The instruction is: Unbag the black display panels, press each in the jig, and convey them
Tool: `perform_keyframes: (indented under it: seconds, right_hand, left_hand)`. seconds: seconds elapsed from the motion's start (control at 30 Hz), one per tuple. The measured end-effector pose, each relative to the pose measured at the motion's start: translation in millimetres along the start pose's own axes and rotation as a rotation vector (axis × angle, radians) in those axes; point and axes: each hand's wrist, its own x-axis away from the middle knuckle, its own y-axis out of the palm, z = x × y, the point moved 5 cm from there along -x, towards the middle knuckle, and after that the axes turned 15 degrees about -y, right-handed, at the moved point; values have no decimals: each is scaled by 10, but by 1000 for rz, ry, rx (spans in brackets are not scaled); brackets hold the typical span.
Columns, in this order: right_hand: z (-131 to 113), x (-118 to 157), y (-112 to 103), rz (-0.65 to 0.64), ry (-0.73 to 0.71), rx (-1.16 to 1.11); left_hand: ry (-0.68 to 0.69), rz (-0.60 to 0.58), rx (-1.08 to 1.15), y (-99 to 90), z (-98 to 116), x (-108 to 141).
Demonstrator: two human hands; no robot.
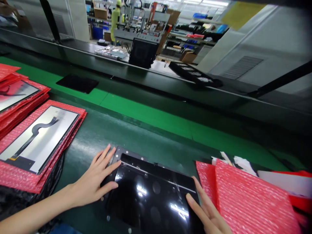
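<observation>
A glossy black screen panel (148, 195) lies in front of me on a black plate (115, 159) with several small round light spots along its border. A thin whitish strip runs across the panel near its far edge. My left hand (95, 178) has its fingers spread over the plate's left side, with fingertips touching the panel's left edge. At the opposite edge, my right hand (209, 211) grips the panel, thumb on the glossy face and a finger along the side. Its other fingers are partly hidden. Light reflections cover part of the panel.
Red bubble-wrap sleeves (29, 182) at left carry a display panel (46, 133) with a dark ribbon cable. More red bubble-wrap (251, 198) lies at right. A black sheet (77, 83) rests on the green strip (146, 109). Beyond it stands a raised ledge (170, 83).
</observation>
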Motion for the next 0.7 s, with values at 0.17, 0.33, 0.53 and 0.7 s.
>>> perform_keyframes:
  seconds: [0.17, 0.33, 0.53, 0.7]
  right_hand:
    - [-41, 54, 29, 37, 42, 7]
    - [-66, 140, 58, 77, 51, -15]
    - [-24, 182, 55, 117, 37, -16]
    - [80, 177, 50, 136, 75, -67]
  left_hand:
    - [-10, -84, 33, 41, 42, 35]
    - [34, -90, 28, 62, 69, 35]
    - [65, -128, -12, 22, 107, 19]
    - [77, -160, -60, -10, 128, 12]
